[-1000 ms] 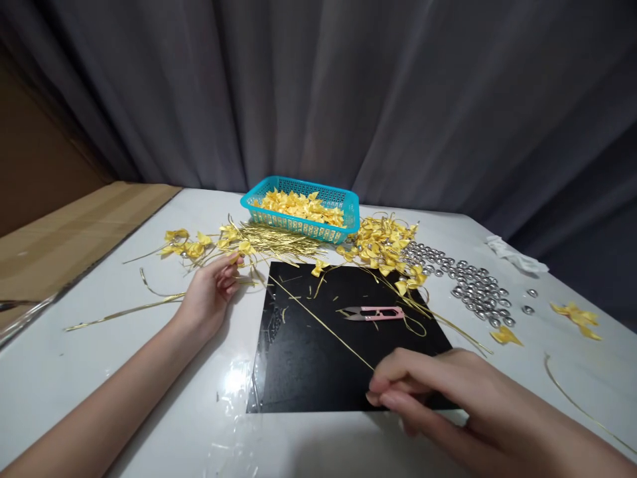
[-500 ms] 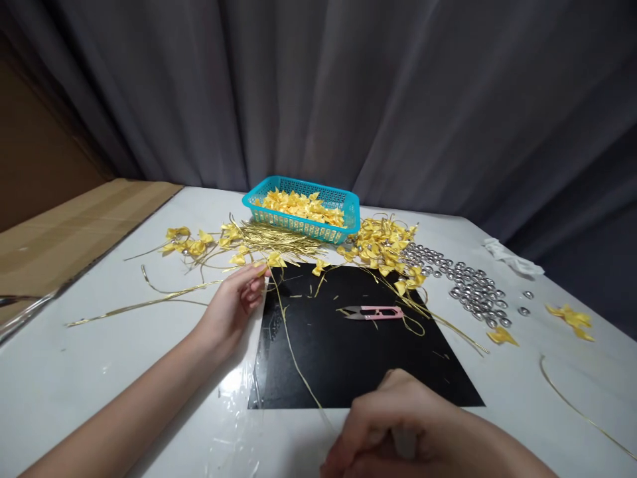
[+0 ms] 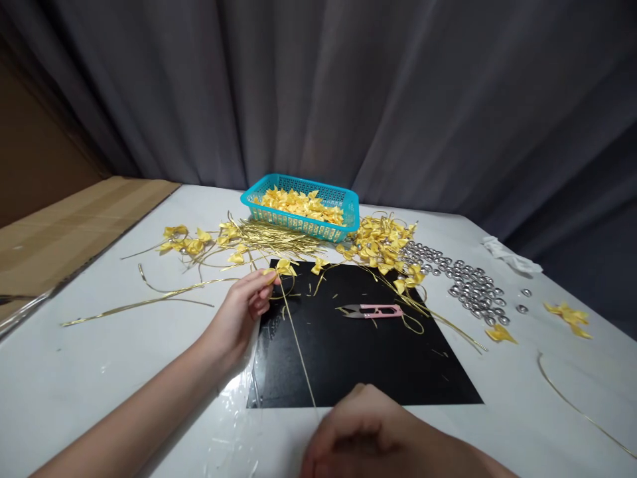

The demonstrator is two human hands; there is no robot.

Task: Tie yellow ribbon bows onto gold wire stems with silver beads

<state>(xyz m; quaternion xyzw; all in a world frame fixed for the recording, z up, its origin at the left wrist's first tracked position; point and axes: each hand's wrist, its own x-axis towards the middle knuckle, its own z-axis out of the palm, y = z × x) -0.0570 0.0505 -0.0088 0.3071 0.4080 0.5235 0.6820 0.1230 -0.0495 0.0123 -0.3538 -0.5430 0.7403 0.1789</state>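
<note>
Between its thumb and fingers my left hand (image 3: 243, 302) pinches a yellow ribbon bow (image 3: 285, 267), above the far left corner of the black mat (image 3: 363, 365). A thin gold cord (image 3: 298, 345) runs taut from that bow toward me, down to my right hand (image 3: 363, 431). My right hand is closed at the near edge of the mat, and the cord's end disappears in it. On the mat lie pink-handled thread snips (image 3: 373, 311), another yellow bow (image 3: 319, 265) and short cord scraps.
A turquoise basket (image 3: 301, 219) full of yellow bows stands at the back, with a bundle of gold cords (image 3: 279, 239) before it. To the right are piled bows on cords (image 3: 378, 239), many silver bells or beads (image 3: 478, 292) and crumpled white material (image 3: 512, 255). Cardboard (image 3: 89, 226) borders the left.
My left hand has shifted slightly right with the bow. My right hand has moved a little left, and the cord between them has gone from slack to straight.
</note>
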